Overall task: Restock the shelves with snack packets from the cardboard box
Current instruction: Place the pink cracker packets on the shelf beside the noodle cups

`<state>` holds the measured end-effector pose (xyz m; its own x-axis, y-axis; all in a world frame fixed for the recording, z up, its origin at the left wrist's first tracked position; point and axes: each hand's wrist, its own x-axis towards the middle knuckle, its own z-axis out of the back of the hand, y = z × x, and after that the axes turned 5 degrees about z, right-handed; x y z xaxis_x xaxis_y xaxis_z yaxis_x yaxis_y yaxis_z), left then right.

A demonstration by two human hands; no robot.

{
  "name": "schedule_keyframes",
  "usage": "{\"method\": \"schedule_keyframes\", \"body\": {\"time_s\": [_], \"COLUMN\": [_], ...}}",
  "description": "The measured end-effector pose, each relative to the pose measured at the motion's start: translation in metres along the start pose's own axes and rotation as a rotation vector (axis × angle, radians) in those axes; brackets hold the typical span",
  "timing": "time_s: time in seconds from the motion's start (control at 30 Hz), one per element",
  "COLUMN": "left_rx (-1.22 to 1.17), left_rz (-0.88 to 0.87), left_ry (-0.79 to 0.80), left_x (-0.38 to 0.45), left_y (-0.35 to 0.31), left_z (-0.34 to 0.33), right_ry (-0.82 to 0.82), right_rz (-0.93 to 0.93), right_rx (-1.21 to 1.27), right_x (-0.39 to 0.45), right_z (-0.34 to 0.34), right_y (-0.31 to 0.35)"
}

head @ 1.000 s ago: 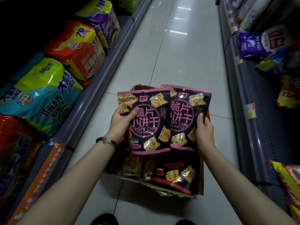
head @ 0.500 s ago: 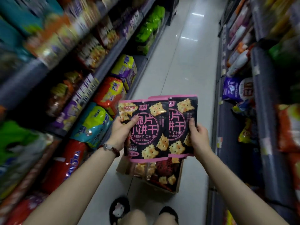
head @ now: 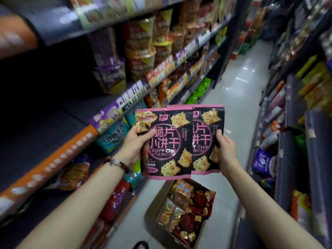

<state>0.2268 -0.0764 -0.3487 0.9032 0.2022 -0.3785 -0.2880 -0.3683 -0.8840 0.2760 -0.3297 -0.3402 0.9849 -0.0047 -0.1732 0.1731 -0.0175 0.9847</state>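
Glossy plastic snack packets, a matt brown cardboard box, a shiny, smooth tiled floor

Lighting dim overall. Overhead light glares off the floor beyond my grip. Shelves left of my grip sit in deep shadow. Frame edges are motion-blurred and curved; packets in my grip read sharp.

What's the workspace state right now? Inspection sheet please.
Surface: pale tiled aisle floor, glossy.
Job's things: two black-and-pink biscuit packets overlapping, held up; open cardboard box on the floor below, packets inside.
Clutter: nothing seen loose on the floor.
Grippers: left hand grips the packets' left edge; right hand grips the right edge.
Cables: nothing seen.
Surroundings: stocked shelves on both sides, blurred; dark gap on the left shelf.
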Motion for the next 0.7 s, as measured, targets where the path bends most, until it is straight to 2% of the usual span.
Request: {"method": "schedule_keyframes", "body": {"time_s": [0.23,0.37,0.7], "left_rx": [-0.023,-0.052,0.026], "left_rz": [-0.198,-0.283,-0.482], "left_ry": [-0.200,-0.257,-0.383], "left_x": [-0.086,-0.137,-0.241], "left_y": [-0.094,-0.135,-0.187], "left_z": [0.018,0.037,0.083], "right_ry": [0.192,0.312,0.493], "right_rz": [0.124,0.202,0.282], "right_rx": [0.017,0.046,0.116], "right_x": [-0.018,-0.037,-0.105], "right_z": [-0.054,-0.091,-0.162], "right_y": [0.100,0.145,0.202]}}
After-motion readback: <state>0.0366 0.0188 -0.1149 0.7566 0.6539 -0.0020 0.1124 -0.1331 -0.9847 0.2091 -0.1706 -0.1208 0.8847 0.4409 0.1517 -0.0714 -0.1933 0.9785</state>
